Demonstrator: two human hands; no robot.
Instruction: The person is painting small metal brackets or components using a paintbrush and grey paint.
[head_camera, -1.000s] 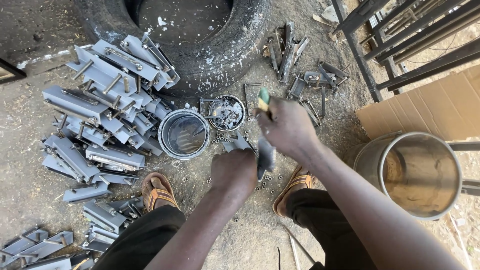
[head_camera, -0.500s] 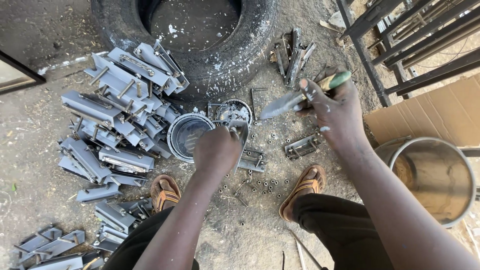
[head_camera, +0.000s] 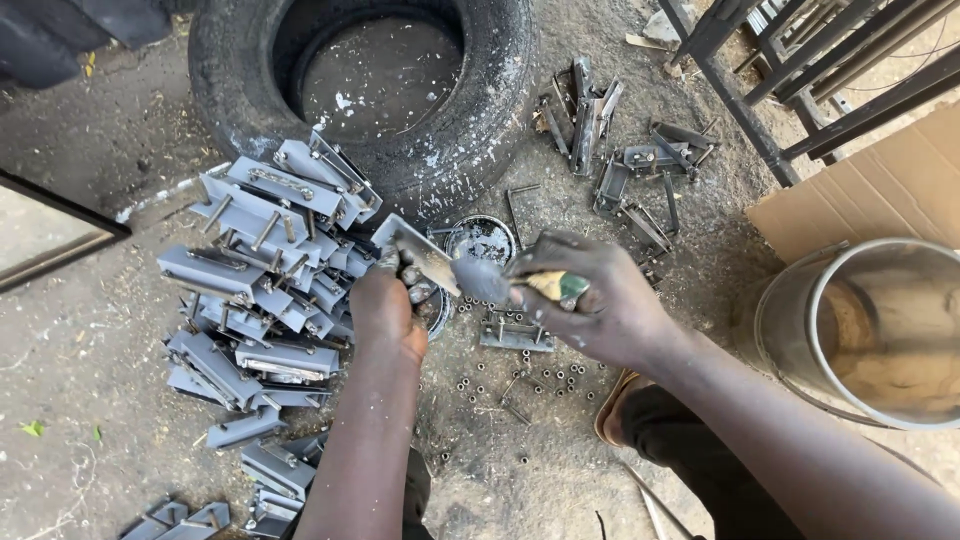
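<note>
A: What's in hand?
B: Grey metal bracket (head_camera: 425, 262), held over the dirt floor (head_camera: 90, 350) just in front of the tyre (head_camera: 480, 120). L hand (head_camera: 385, 305) clamped on its lower end.
A: R hand?
B: R hand (head_camera: 600, 310) closed round a paintbrush (head_camera: 520, 285), bristles touching the bracket.
A: Around?
B: Pile of grey brackets (head_camera: 260, 270) left, paint tin (head_camera: 480, 240) behind, metal drum (head_camera: 880, 330) right.

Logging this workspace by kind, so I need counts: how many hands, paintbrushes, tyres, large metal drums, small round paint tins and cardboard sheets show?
Bare hands: 2, left hand and right hand
Green-handled paintbrush: 1
Black rubber tyre: 1
Large open metal drum: 1
Small round grey-smeared paint tin: 1
Brown cardboard sheet: 1
Total: 7
The grey-painted metal brackets overlap too much to count.
</note>
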